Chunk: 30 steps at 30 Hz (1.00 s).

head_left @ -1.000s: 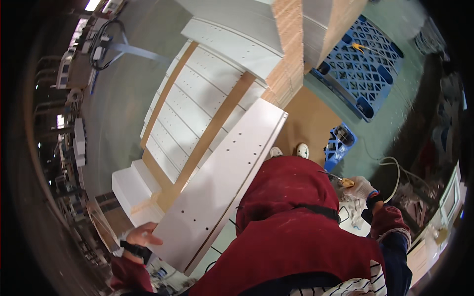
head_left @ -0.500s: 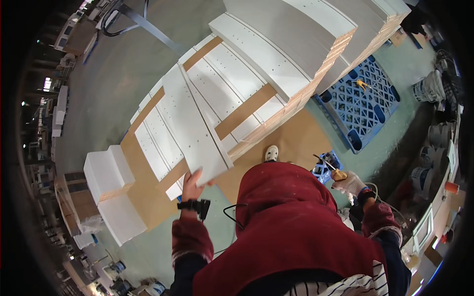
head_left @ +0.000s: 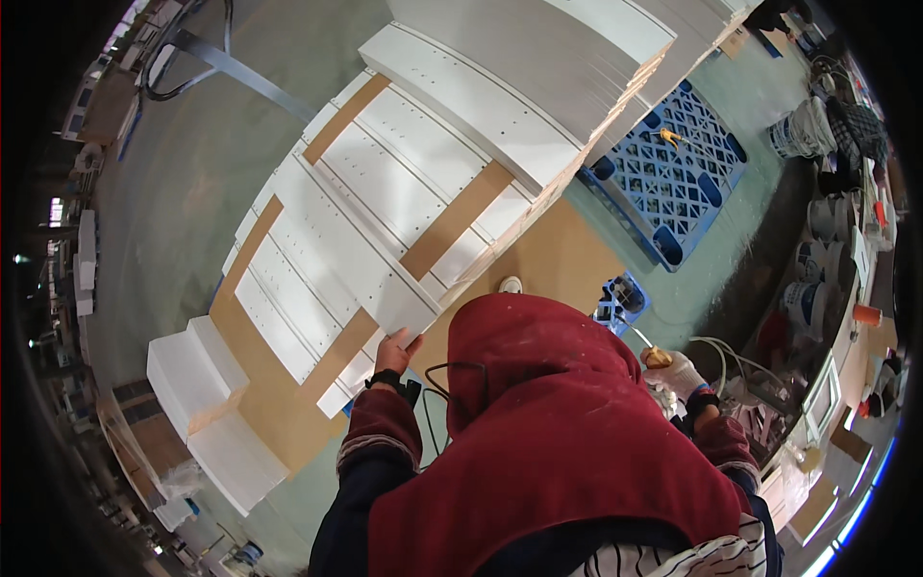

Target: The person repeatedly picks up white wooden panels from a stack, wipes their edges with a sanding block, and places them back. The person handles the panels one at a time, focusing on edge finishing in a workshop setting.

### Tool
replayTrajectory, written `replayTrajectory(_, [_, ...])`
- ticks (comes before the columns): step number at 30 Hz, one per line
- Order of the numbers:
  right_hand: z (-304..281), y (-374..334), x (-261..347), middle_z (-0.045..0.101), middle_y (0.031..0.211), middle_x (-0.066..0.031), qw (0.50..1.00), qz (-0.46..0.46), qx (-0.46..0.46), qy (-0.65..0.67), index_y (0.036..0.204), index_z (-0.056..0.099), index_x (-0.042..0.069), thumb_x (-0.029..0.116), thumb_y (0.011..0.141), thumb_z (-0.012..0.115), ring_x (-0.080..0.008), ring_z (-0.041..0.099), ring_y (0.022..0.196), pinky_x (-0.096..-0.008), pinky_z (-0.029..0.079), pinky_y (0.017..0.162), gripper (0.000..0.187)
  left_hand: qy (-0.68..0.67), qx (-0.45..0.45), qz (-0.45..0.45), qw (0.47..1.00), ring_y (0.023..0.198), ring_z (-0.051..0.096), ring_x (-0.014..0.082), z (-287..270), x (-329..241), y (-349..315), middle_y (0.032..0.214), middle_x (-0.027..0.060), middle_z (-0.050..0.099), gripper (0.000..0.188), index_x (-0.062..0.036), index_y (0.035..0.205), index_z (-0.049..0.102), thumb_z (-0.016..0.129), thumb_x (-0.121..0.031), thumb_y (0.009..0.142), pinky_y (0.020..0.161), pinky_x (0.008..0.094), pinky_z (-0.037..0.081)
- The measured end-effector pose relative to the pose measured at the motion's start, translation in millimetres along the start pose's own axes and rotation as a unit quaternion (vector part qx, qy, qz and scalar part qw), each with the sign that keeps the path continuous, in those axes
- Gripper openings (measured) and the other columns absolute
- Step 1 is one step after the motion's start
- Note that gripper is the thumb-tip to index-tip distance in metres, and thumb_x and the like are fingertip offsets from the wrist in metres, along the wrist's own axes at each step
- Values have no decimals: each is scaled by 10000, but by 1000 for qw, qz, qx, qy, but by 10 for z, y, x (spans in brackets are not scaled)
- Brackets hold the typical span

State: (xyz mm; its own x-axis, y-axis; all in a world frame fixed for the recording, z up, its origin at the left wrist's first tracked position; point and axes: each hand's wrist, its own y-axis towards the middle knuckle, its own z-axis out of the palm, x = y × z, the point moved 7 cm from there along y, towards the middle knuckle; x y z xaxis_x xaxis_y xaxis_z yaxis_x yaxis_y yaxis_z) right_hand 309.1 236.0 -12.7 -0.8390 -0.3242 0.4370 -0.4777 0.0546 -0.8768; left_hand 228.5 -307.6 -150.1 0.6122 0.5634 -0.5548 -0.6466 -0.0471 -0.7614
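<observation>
My bare left hand (head_left: 392,354) is closed on the near end of a long white panel (head_left: 356,245) with small drilled holes. The panel lies along a stack of similar white boards (head_left: 288,313), with brown cardboard strips (head_left: 457,219) crossing between them. My right hand (head_left: 681,375), in a pale glove, is wrapped round a yellow-tan air blow gun (head_left: 658,358) with a thin nozzle. It is held off to my right, away from the boards. Part of the grip is hidden by the glove.
A blue plastic pallet (head_left: 663,173) with a yellow-handled tool (head_left: 670,137) on it lies to the right. A small blue crate (head_left: 622,299) stands by my feet. Pale hoses (head_left: 721,356) run beside my right arm. White blocks (head_left: 197,375) sit on cardboard at left.
The white panel, slanted across the stack before, now lies in line with the other boards, its near end still in my left hand. My right hand has dipped slightly with the blow gun.
</observation>
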Motion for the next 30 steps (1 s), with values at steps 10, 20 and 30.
replayTrajectory(10, [-104, 61, 22, 571, 724, 24, 997, -46, -32, -49, 999, 603, 47, 198, 699, 714, -83, 499, 634, -251, 441, 592, 354, 146, -38, -165, 975, 834, 620, 205, -442, 119, -39, 892, 75, 614, 256, -26, 983, 560, 591, -234, 838, 768, 347, 507])
replayTrajectory(20, [-136, -18, -12, 595, 759, 6, 998, -27, -44, -25, 1012, 600, 42, 188, 704, 706, -92, 518, 666, -250, 451, 627, 358, 849, 105, -88, 510, 534, 611, 232, 607, -720, 242, 570, 100, 602, 234, -28, 741, 629, 544, -222, 840, 508, 333, 494])
replayTrajectory(30, [-38, -276, 262, 615, 721, -25, 987, -99, -95, -84, 994, 617, 74, 194, 707, 694, -115, 555, 659, -275, 466, 651, 320, 371, 93, -16, 924, 880, 560, 243, 3806, -527, 1323, 1027, 125, 521, 762, 42, 1187, 411, 657, -527, 744, 703, 369, 517])
